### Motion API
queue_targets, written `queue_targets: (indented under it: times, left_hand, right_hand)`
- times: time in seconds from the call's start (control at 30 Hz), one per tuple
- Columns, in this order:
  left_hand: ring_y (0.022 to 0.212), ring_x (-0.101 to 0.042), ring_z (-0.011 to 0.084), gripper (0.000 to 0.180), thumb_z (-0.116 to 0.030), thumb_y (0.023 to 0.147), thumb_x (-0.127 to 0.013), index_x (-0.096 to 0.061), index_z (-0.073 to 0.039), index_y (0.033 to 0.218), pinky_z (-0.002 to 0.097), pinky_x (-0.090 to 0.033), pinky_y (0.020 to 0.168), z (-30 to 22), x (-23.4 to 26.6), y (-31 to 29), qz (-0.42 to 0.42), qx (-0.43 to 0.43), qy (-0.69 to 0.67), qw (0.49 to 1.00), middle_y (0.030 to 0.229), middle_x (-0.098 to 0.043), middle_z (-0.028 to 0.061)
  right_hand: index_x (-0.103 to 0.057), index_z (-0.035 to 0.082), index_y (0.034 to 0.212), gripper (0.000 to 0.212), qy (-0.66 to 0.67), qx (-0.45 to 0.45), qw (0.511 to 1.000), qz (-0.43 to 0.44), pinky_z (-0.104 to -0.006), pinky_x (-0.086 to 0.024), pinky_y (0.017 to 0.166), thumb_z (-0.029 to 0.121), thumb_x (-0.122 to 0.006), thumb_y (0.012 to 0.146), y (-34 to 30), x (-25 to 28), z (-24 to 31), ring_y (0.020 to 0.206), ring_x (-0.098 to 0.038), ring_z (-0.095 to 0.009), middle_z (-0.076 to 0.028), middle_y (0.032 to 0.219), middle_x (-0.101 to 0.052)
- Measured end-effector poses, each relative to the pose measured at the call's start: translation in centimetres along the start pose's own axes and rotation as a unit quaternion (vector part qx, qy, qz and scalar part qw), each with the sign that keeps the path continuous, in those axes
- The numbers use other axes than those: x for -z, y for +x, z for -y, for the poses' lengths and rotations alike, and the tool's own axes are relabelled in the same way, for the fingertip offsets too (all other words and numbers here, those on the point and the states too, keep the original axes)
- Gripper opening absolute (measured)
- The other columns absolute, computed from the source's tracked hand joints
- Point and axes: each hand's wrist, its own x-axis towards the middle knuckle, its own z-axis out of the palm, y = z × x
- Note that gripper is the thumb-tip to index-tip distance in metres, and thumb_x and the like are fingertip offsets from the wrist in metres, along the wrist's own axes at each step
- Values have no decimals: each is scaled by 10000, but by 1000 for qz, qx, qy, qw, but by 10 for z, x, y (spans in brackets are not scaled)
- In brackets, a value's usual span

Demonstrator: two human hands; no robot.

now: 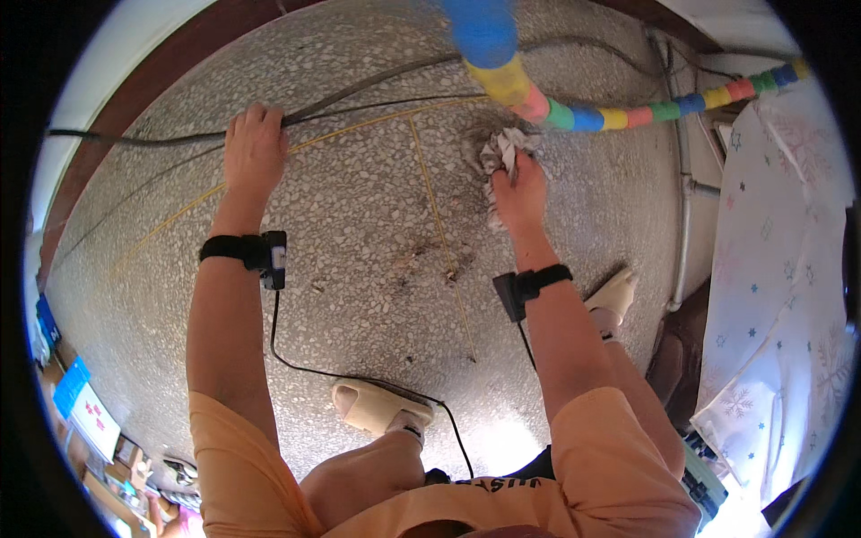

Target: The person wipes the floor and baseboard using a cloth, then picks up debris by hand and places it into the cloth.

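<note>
At the left, the left hand (256, 148) lies over the black cable (377, 82) on the speckled floor (350, 224); its fingers meet the cable, but I cannot tell whether they close around it. A slipper (372, 408) is nearer the body, and dark crumbs (451, 277) lie beside a thin yellow strip (426, 175). Right of these, the right hand (523, 193) is clamped on a crumpled, grey-smudged rag (504, 151), against the floor at a dark smear. Beyond are a multicoloured tube (587, 119), a pipe (685, 211) and a snowflake-patterned sheet (762, 269).
</note>
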Motion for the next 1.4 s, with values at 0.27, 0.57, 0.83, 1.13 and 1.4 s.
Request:
queue_targets:
  times: [0.27, 0.57, 0.83, 1.13, 1.4]
  left_hand:
    - [959, -535, 312, 227, -49, 807, -611, -577, -91, 1027, 426, -420, 878, -4, 67, -7, -194, -33, -146, 970, 996, -542, 100]
    - [997, -538, 261, 240, -59, 807, -624, -591, -110, 1039, 422, -364, 956, 5, 42, 5, -279, 11, -176, 944, 976, -559, 66]
    - [1061, -518, 269, 270, -57, 820, -577, -577, -113, 1084, 460, -321, 1036, 23, -1, 6, -180, 39, -155, 971, 1059, -549, 71]
    - [1098, -488, 257, 297, 31, 806, -586, -572, -123, 1059, 480, -270, 1122, 41, -59, -4, -123, 19, -162, 979, 1071, -492, 64]
    - [1137, -461, 289, 339, 59, 762, -548, -550, -109, 1057, 505, -251, 1127, 38, -57, 2, -105, 34, -183, 977, 1092, -484, 85]
  right_hand:
    - [-473, -33, 1242, 464, 68, 194, 969, -139, -499, -383, 865, 83, -556, 801, 31, -99, 86, 988, -496, -416, -231, 1082, -545]
    - [-488, 26, 1195, 278, 558, -39, 810, -175, -438, -514, 784, 36, -399, 931, 163, -95, 119, 950, -607, -264, -145, 1129, -588]
    - [-465, -8, 1307, 458, 410, -190, 892, 38, -355, -488, 873, 129, -492, 871, 24, -20, 126, 1045, -577, -232, -145, 1191, -577]
    - [-560, 15, 1179, 390, 458, -182, 862, -120, -412, -455, 941, 264, -428, 910, 45, 199, 72, 1066, -570, -268, -131, 1138, -604]
    - [-527, 15, 1262, 443, 123, 44, 991, -27, -410, -437, 982, 305, -550, 928, 306, 207, 10, 1174, -505, -306, -152, 1294, -511]
